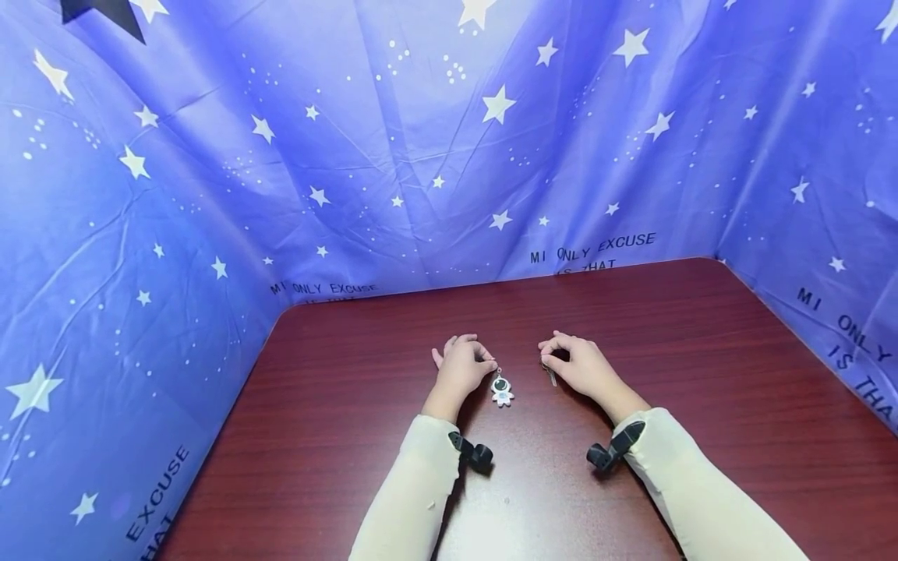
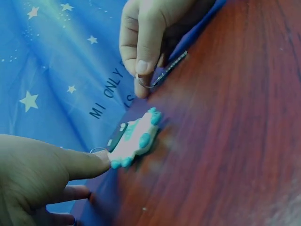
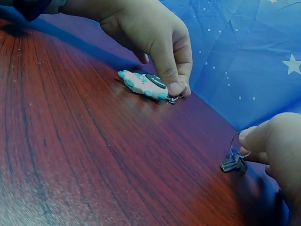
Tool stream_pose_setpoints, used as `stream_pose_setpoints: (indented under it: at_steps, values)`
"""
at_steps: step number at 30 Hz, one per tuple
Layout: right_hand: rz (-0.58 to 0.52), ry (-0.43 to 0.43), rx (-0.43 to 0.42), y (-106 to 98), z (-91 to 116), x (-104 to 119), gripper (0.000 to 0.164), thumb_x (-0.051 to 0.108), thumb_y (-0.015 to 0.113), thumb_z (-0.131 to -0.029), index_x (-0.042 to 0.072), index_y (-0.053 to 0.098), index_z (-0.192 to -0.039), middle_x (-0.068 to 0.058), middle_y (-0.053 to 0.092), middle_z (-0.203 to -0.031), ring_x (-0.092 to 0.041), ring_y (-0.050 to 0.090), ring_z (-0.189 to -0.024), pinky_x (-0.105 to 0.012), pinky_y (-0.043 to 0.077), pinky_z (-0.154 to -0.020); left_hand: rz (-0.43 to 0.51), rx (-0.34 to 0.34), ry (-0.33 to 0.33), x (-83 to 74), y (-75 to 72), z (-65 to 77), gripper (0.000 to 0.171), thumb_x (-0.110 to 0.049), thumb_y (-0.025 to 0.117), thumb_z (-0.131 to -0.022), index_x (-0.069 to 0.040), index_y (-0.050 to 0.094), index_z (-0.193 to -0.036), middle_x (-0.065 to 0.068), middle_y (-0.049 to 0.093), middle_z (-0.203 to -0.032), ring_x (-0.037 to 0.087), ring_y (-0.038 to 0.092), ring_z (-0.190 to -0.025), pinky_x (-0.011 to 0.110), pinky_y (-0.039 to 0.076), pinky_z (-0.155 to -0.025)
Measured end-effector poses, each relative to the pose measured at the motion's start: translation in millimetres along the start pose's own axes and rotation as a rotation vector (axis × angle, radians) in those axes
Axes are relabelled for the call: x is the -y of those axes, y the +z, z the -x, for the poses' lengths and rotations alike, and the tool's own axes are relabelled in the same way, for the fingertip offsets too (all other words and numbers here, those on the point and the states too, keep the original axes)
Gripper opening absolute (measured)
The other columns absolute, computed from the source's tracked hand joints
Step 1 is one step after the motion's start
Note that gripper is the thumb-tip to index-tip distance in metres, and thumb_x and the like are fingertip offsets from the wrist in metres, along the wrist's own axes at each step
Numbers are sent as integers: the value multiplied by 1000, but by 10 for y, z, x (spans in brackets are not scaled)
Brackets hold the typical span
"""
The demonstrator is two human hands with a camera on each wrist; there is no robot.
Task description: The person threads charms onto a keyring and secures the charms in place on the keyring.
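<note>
Left hand (image 1: 463,368): pinched the charm ring (image 3: 186,89) of a white astronaut charm (image 1: 501,392). Right hand (image 1: 584,366), well apart: pinched a key ring (image 3: 231,145) bearing a metal key (image 3: 233,163). Charm and key were between the hands, low at the reddish-brown table (image 1: 351,358); contact could not be told.

A wht astronaut charm (image 1: 501,392) w/ teal patches & blk visor was held at its ring end by the L hand (image 1: 461,368), feet twd the wearer, on or just above the table (image 1: 337,374) (unclear). Sm. metal key(s) (image 3: 233,164) on a thin ring (image 3: 231,144) were pinched by the R hand (image 1: 581,366).
</note>
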State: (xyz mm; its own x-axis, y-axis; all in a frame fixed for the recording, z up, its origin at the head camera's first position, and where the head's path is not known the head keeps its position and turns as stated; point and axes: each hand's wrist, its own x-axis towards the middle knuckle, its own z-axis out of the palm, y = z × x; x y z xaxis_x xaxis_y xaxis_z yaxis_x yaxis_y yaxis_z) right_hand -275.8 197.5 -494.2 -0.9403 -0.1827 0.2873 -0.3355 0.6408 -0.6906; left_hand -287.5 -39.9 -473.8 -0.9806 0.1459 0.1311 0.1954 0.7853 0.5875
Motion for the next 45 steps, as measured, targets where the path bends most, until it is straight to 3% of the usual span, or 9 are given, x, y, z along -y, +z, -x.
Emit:
stream_pose_setpoints:
  at_steps: [8, 11, 14, 18, 26, 31, 39, 45]
  values:
    - [-207, 37, -13, -21, 6, 92, 6, 10, 70, -94, 4, 72, -92, -12, 75, -110, -40, 53, -132, -53, 35, -114, 170, 52, 70, -39, -74, -23, 14, -21, 81, -85, -16, 73, -74, 5, 69, -129, 27, 55, -131, 76, 9, -112]
    - [-294, 43, -14, -22, 6, 124, 7, 8, 70, -95, 1, 71, -94, -15, 75, -110, -37, 57, -127, -44, 40, -111, 278, 87, 93, -63, -91, -35, 12, -16, 81, -85, -11, 74, -77, 9, 71, -123, 25, 61, -124, 62, 23, -117]
    - [-356, 62, -14, -26, 5, 158, 10, 8, 70, -95, -2, 71, -96, -16, 75, -110, -34, 59, -124, -25, 42, -104, 372, 126, 99, -80, -105, -33, 10, -12, 81, -85, -7, 74, -79, 13, 73, -119, 25, 63, -122, 43, 37, -114]
    - [-407, 83, -20, -47, -11, 204, 15, 8, 69, -95, -6, 70, -100, -19, 73, -113, -36, 56, -128, -11, 37, -99, 429, 163, 108, -86, -119, -19, 9, -9, 81, -85, -4, 75, -80, 14, 73, -117, 24, 65, -119, 35, 42, -109]
    - [-453, 86, -43, -104, -91, 332, 16, 9, 70, -95, -6, 68, -99, -19, 73, -116, -33, 56, -129, -12, 39, -98, 625, 186, 102, -78, -156, -21, 7, -1, 80, -84, 1, 74, -84, 16, 74, -113, 18, 68, -112, 27, 48, -98]
    - [-483, 79, -56, -147, -123, 427, 15, 10, 71, -95, -4, 68, -99, -17, 73, -117, -30, 58, -128, -14, 42, -98, 752, 196, 116, -97, -207, -16, 10, -1, 79, -85, 5, 72, -88, 15, 76, -107, 23, 71, -107, 24, 52, -90]
    - [-536, 45, -74, -180, -180, 575, 15, 4, 69, -94, -9, 66, -101, -19, 72, -116, -27, 58, -127, -13, 44, -97, 767, 105, 137, -144, -315, -17, 13, -2, 82, -81, 4, 72, -87, 12, 77, -95, 16, 74, -91, 25, 57, -80]
    - [-575, 28, -96, -176, -214, 647, 15, 5, 70, -94, -8, 66, -101, -20, 72, -116, -14, 61, -121, -14, 45, -97, 850, 27, 199, -164, -364, -13, 15, 7, 79, -81, 9, 66, -89, 19, 76, -95, 15, 73, -85, 24, 57, -75]
